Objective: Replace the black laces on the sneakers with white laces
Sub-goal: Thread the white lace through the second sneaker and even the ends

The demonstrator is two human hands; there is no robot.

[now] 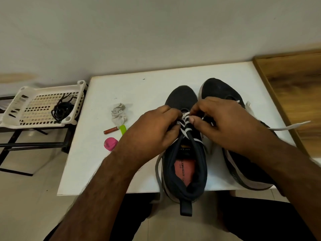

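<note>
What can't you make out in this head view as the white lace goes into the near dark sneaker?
- Lower eyelets of the near dark sneaker: covered by the left hand and right hand.
- Far dark sneaker, its lacing: hidden behind the right hand.
- Flat white lace, how many rows are done: fingers cover it.
- Insole print: too blurred.

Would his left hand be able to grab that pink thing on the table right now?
Probably yes, once it lets go: the left hand is busy pinching the white lace, but the pink object lies uncovered on the table just beside that wrist.
</note>
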